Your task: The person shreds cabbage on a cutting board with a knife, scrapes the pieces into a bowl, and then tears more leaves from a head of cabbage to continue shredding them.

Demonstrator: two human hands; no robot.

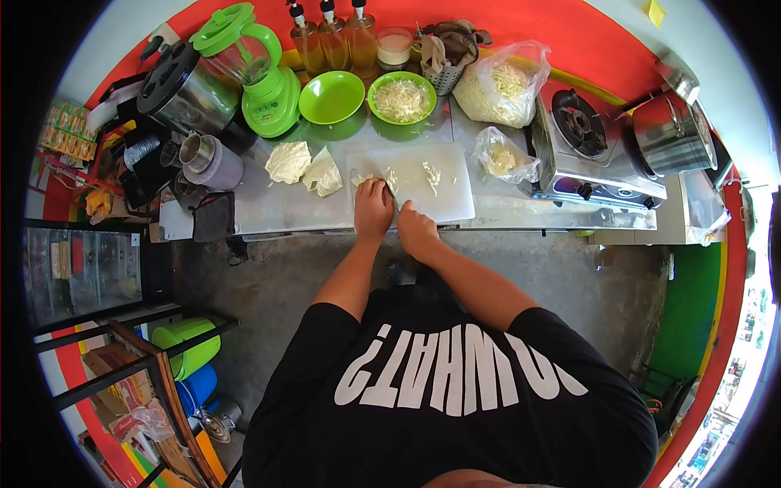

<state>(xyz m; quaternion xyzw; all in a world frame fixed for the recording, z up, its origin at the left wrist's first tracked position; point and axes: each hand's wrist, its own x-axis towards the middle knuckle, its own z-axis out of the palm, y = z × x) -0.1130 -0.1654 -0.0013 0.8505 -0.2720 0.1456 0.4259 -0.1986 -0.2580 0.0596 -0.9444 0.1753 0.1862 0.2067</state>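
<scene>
On the white cutting board (451, 195), my left hand (374, 207) presses down on a piece of pale cabbage (364, 177), fingers bent together over it. Just to its right, my right hand (418, 231) is wrapped round the handle of a knife, whose blade (394, 185) points away from me beside my left fingertips. Pale shreds (432, 177) lie on the board right of the blade, and a few more lie close to it. Two larger cabbage pieces (288, 163) (323, 172) rest on the metal counter left of the board.
Behind the board stand an empty green bowl (332, 98), a green bowl of shreds (401, 99) and a green blender (271, 98). A large bag of shreds (504, 85), a small bag (504, 154) and a gas stove (598, 183) are at the right. Pump bottles (333, 41) line the wall.
</scene>
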